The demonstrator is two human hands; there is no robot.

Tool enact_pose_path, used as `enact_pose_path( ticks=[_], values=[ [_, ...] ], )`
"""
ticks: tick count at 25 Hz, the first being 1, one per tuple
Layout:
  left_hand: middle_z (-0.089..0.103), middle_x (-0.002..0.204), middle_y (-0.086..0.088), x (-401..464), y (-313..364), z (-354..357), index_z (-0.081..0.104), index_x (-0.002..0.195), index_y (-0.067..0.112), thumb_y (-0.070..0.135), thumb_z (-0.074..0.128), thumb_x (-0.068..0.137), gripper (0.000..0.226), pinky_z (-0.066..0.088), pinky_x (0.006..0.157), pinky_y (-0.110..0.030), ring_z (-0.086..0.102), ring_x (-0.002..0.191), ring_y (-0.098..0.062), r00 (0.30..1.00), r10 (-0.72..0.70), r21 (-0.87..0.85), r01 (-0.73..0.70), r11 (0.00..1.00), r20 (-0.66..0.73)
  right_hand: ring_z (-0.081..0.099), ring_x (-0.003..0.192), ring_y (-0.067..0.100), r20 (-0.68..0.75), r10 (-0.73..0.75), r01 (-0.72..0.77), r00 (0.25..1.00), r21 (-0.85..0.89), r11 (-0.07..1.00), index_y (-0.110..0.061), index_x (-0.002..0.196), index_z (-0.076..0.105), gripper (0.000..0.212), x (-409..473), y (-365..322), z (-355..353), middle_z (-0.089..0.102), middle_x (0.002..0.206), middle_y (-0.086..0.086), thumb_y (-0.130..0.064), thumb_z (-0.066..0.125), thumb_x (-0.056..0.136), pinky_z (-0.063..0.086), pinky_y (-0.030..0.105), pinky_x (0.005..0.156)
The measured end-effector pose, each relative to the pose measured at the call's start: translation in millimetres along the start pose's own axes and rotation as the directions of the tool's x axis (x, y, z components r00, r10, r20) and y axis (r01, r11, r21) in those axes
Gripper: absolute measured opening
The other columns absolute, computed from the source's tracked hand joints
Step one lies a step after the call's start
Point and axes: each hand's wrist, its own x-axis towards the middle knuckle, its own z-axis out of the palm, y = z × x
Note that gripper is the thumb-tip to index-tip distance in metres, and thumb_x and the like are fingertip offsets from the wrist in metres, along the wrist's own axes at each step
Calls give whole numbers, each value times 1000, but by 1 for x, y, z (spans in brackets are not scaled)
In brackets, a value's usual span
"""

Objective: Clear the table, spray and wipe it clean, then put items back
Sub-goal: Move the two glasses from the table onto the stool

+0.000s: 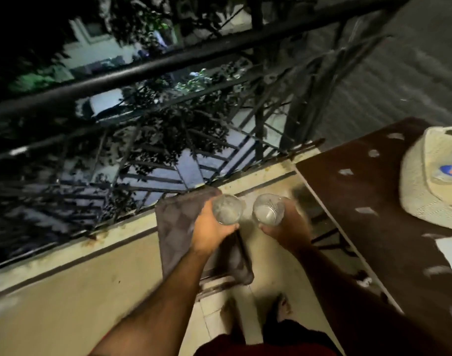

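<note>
My left hand (211,231) grips a clear drinking glass (227,209) seen from above, mouth upward. My right hand (284,231) grips a second clear glass (268,209) right beside the first. Both are held in the air over the balcony floor, left of the dark brown table (373,201). A cream cap (425,176) with a blue logo lies on the table at the right. Beneath my left hand a dark grey cloth (178,227) hangs over what looks like a chair or stand. The frame is blurred by motion.
A black metal railing (168,60) runs along the balcony edge beyond a pale ledge (112,242). The table top shows white scuffs and a white patch (450,253) at the right edge. My bare foot (281,308) stands on the tiled floor below.
</note>
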Motion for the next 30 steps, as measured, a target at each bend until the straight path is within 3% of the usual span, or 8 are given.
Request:
enact_pose_path(
  ticks=[1,4,8,14,21,24,26,30],
  values=[
    [61,115,13,-1,-10,-13,44,125,33,43,88,50,88,46,93,-25,59,109,-9,999,-32,-9,31,999,-37,54,99,10,36,-11,11,999,-5,1000,-18,127,47,82,4,-10,14,49,111,-12,-31,87,57,43,15,81],
    [63,117,6,0,-27,-39,44,126,29,37,90,52,88,48,94,-32,59,108,-13,989,-92,-43,87,995,-118,59,106,19,93,-55,55,994,5,998,-19,128,46,85,15,-33,46,57,119,-2,-32,86,54,50,32,88],
    [64,113,8,6,-49,-57,45,121,34,36,90,49,85,50,94,-34,62,104,-9,957,-173,-143,143,979,-232,59,111,24,167,-110,112,980,-1,994,-20,132,45,89,37,-47,77,57,125,4,-32,85,54,50,35,91],
    [59,109,7,23,-76,-64,45,120,19,13,92,55,81,41,80,-4,59,96,-5,917,-257,-251,183,950,-305,55,117,26,232,-118,134,966,-57,989,-16,136,43,87,71,-46,117,53,130,7,-31,84,61,45,32,92],
    [62,114,6,82,-160,-56,46,126,24,19,92,53,86,48,91,-25,61,101,-9,870,-330,-251,249,935,-366,54,116,18,262,-160,176,952,-38,984,-30,137,39,86,118,-29,203,51,130,-2,-41,74,59,51,37,91],
    [60,116,4,112,-206,-41,43,129,20,21,92,53,90,48,94,-29,60,104,-13,866,-349,-247,272,930,-358,50,122,16,251,-257,268,933,-11,963,-24,129,47,73,145,-10,249,48,131,-2,-34,75,63,48,38,95],
    [60,119,4,130,-233,-31,41,129,23,25,92,52,92,48,97,-30,60,106,-12,863,-362,-270,277,922,-351,46,124,23,259,-248,275,933,-72,959,-15,133,45,79,157,1,273,45,135,6,-33,77,63,45,42,100],
    [62,119,4,150,-264,-19,42,127,26,25,93,51,92,48,100,-34,60,107,-9,865,-370,-313,268,911,-338,43,124,20,312,-205,260,928,-144,955,-16,134,47,83,170,19,301,51,133,3,-49,73,62,34,24,98]
  ],
)
